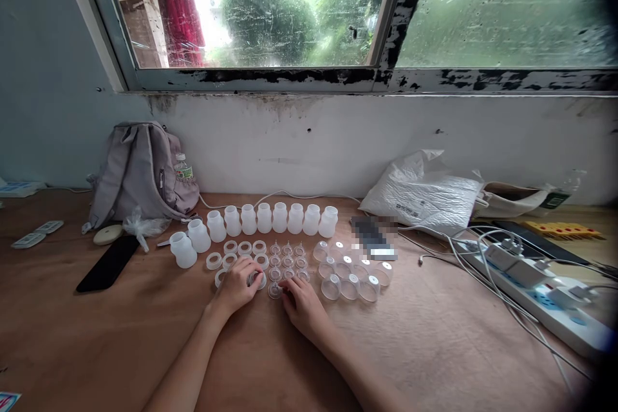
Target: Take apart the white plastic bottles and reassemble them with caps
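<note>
My left hand (237,288) rests over the near end of a group of white screw rings (244,248), its thumb and fingers closed about a ring (261,280) at the lower right. Just right of that, my right hand (304,306) has its fingers curled down at the near rows of clear bottle nipples (275,262). What lies under those fingertips is hidden. One nipple (275,290) shows beside them. Behind the rings and nipples, frosted white bottles (264,218) stand upright in a curved row. Several clear domed caps (331,287) sit in rows to the right.
A grey backpack (138,170), black phone (107,264) and knotted plastic bag (145,224) lie at left. A silver pouch (425,190) and partly blurred dark device (371,238) are at right. A power strip (541,290) with tangled cables borders the right side. The wall and window rise behind.
</note>
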{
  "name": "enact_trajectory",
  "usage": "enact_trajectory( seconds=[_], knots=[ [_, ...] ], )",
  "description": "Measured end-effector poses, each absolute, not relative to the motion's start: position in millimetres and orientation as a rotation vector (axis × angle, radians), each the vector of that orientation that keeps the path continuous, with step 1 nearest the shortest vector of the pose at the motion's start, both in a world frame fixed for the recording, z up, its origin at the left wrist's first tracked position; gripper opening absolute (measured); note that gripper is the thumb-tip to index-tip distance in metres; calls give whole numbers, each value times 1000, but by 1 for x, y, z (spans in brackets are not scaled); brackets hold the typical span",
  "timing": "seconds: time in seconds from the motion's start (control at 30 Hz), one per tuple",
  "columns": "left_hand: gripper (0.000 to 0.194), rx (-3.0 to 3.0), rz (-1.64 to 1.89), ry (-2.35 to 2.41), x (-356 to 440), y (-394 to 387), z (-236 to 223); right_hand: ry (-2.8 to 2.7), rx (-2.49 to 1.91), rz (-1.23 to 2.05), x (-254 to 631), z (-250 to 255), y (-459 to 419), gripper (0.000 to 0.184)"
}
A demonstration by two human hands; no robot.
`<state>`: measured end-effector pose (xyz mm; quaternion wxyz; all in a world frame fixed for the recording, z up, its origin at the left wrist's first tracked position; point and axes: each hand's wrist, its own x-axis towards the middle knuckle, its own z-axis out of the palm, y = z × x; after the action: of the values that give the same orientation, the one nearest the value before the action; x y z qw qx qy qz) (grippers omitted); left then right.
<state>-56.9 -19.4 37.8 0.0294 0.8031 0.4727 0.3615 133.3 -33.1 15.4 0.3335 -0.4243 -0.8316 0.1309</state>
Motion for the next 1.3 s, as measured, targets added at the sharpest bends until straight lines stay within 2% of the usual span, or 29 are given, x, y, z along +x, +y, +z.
enact_trajectory(
  seconds=[0.2, 0.37, 0.73, 0.9, 1.0, 1.17, 1.3],
  knots=[
    [6, 2545, 1029, 1471, -58, -23, 44, -2152, -1118, 262, 129, 15, -33, 20],
    [9, 2611, 934, 1491, -60, -23, 41, -2116, -1161, 330, 125, 14, -31, 14],
    [4, 2493, 1191, 1258, -50, -32, 51, -2127, -1185, 346, 126, 17, -36, 13],
    [10, 2516, 1189, 1171, -44, -36, 50, -2176, -1172, 329, 127, 20, -37, 13],
    [11, 2507, 1150, 1123, -39, -38, 49, -2155, -1138, 334, 127, 20, -38, 19],
    [13, 2486, 1106, 1092, -33, -40, 48, -1968, -1086, 474, 127, 14, -34, 40],
    [13, 2474, 1018, 1097, -31, -40, 49, -1888, -1085, 518, 127, 10, -31, 43]
  ],
)
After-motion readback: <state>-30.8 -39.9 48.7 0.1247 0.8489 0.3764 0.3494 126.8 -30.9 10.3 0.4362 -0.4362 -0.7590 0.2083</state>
